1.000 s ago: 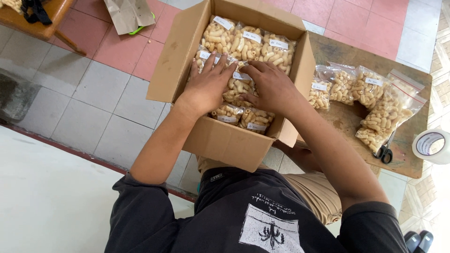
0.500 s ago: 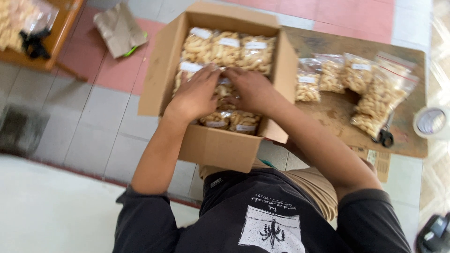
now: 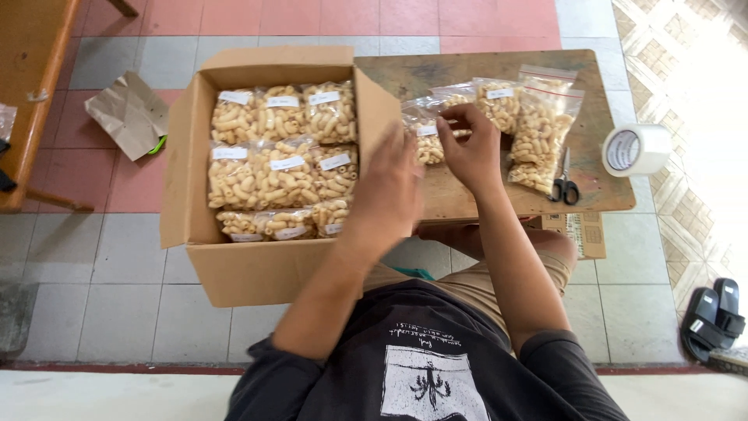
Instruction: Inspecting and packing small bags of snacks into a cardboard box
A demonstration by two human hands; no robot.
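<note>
Grey and red floor tiles spread beneath an open cardboard box (image 3: 257,265) packed with snack bags (image 3: 280,160). Left hand (image 3: 389,187) hovers loose and empty, slightly blurred, beside the box flap. Beyond it, right hand (image 3: 467,148) pinches a clear snack bag (image 3: 428,136) on the low wooden table (image 3: 467,74), by more bags, scissors (image 3: 565,183) and a tape roll (image 3: 635,148).

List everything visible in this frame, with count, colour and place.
cardboard box: one, brown, open, on the floor left of the low table
snack bags in box: about nine, clear with pale contents, three rows
snack bags on table: several, clear, upright
low table: one, wooden
scissors: one, black handles, on the table
tape roll: one, white, table's right edge
brown paper: one, on the floor
sandals: pair, black
left hand: over the box edge
right hand: fingers at a table bag
</note>
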